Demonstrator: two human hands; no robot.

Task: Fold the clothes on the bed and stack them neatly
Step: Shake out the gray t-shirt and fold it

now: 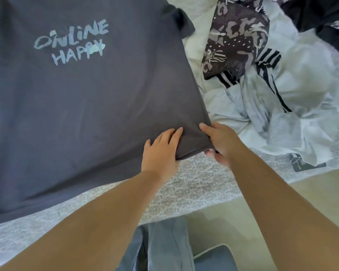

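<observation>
- The grey T-shirt (82, 106) lies spread flat, print side up, on the bed (194, 184); it stretches away from both hands, up and to the left, filling most of that side of the view.
- Its hem runs from the hands down to the left, close to the bed's near edge; a bare strip of patterned bedcover shows just below the hands.
- The left hand (160, 151) rests flat on the shirt near the hem's right corner, fingers straight and slightly fanned, gripping nothing.
- The right hand (221, 141) is just beside it at the corner itself, thumb on top of the cloth and fingers curled beneath, pinching the corner of the shirt.
- The shirt's side edge runs from the right hand straight up to a rumpled sleeve (181, 21).
- Right of the right hand, close by, lies a heap of unfolded clothes: a white striped garment (282, 106) and, farther up, a dark patterned cloth (235, 36).
- Below the hands, past the bed's edge, is pale floor (223, 218).
</observation>
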